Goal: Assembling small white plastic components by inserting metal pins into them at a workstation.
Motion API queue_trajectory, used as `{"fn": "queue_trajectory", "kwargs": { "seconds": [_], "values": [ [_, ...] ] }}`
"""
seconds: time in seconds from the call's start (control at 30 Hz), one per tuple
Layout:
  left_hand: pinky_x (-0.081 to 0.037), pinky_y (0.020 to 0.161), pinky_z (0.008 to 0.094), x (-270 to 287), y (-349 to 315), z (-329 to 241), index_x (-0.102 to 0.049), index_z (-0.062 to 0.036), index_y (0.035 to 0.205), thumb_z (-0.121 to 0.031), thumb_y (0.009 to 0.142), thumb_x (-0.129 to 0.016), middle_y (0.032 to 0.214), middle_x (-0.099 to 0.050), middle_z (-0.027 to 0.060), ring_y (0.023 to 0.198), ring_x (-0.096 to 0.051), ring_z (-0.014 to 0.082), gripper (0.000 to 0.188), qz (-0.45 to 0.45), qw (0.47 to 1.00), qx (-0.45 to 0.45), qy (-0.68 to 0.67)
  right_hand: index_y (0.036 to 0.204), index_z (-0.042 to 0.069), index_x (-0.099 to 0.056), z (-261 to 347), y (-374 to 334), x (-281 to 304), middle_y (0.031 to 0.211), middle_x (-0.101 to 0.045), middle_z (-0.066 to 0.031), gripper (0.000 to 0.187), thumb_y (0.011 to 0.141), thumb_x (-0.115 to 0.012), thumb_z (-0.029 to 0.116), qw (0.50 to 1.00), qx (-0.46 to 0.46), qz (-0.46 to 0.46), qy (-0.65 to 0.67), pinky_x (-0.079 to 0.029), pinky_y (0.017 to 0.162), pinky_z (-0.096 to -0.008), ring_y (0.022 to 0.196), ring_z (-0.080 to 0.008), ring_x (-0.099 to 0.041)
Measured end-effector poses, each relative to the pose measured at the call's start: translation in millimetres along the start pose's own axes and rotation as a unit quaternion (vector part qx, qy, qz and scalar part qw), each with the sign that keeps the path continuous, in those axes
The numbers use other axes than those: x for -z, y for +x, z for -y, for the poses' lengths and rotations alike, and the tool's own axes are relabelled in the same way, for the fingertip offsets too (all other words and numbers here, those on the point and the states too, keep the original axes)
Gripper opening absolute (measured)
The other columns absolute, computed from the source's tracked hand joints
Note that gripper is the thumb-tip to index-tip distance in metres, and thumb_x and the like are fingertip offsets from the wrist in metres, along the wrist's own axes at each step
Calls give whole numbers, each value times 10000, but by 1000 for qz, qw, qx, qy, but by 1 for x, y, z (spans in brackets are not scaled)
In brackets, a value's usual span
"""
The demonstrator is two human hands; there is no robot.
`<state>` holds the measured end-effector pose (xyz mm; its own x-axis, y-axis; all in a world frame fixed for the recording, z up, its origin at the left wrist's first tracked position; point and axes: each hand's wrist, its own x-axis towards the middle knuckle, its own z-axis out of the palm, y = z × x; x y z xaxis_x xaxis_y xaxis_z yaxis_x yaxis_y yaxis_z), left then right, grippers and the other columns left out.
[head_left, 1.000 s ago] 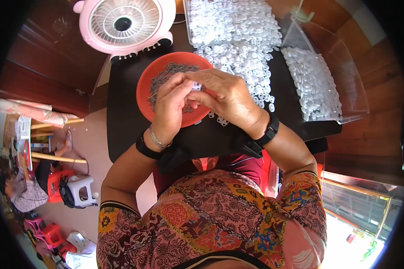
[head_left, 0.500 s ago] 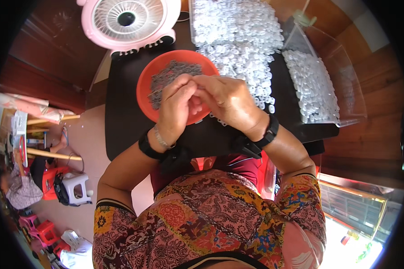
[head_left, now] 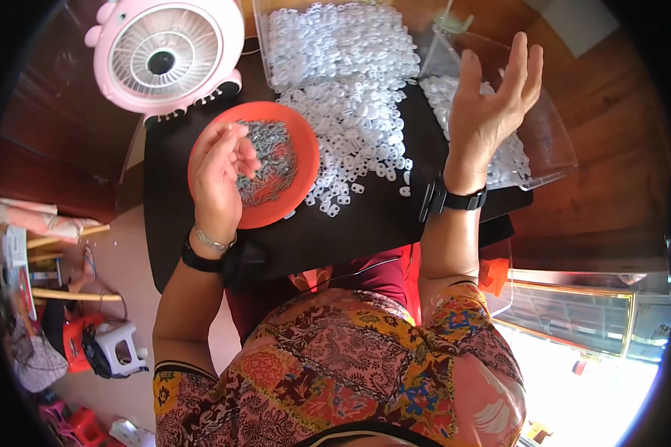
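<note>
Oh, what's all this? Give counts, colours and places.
Fan: one, pink, upper left.
Bowl: one, orange, on table.
Thin pieces: many, grey, in bowl.
Small pieces: many, white, on table, in boxes.
Clear boxes: two, transparent, top and right.
Table: one, black, centre.
Stools: at least two, whitish and red, lower left.
Another person: one, pale top, far left.
Shirt: one, multicoloured, bottom.
Wristbands: two, black, on wrists.
Bracelet: one, silver, left wrist.
Left fingers: bent, over bowl.
Right fingers: spread, upper right.
</note>
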<state>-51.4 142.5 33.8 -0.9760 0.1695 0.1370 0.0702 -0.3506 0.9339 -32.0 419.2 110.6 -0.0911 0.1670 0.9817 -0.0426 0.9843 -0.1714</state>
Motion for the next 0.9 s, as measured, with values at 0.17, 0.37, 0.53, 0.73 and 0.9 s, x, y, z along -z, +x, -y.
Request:
{"fn": "queue_trajectory", "kwargs": {
  "seconds": [0.17, 0.37, 0.53, 0.73, 0.9],
  "values": [
    [-401, 554, 218, 4, 8, -4, -598, -50, 902, -218, 916, -519, 710, -566, 25, 598, -541, 105, 186, -11, 1000, 13, -2, 926, 61, -690, 16, -35, -16, 921, -688, -75, 155, 780, -690, 8, 918, -2, 323, 230, -491, 752, -295, 856, -216, -634],
    [-405, 547, 203, 20, 12, -5, -604, -56, 891, -229, 912, -524, 706, -573, 14, 595, -547, 95, 192, -26, 1000, 6, 4, 878, 79, -675, 12, -63, -24, 817, -653, -93, 208, 741, -689, 235, 721, 72, 667, 173, -488, 681, -357, 783, -265, -625],
    [-407, 546, 201, 17, 13, -3, -607, -54, 890, -234, 917, -513, 707, -578, 13, 593, -544, 93, 205, 11, 998, 47, 46, 853, 73, -659, 9, -78, -35, 788, -647, -108, 144, 768, -637, 187, 755, 69, 633, 156, -487, 666, -381, 761, -301, -627],
    [-411, 538, 198, 22, 17, -4, -609, -53, 887, -231, 917, -509, 707, -580, 10, 591, -546, 92, 207, -1, 998, 33, 46, 816, 89, -669, 17, -67, -28, 793, -654, -87, 114, 795, -626, 192, 811, 27, 567, 141, -492, 651, -390, 732, -290, -632],
    [-405, 526, 199, 21, 16, -6, -617, -52, 876, -235, 912, -514, 706, -581, 11, 584, -541, 89, 213, 0, 999, 26, 39, 875, 84, -703, 23, -64, -27, 796, -678, -46, 106, 797, -684, 153, 805, -82, 532, 248, -508, 669, -293, 704, -178, -650]
  ]
}}
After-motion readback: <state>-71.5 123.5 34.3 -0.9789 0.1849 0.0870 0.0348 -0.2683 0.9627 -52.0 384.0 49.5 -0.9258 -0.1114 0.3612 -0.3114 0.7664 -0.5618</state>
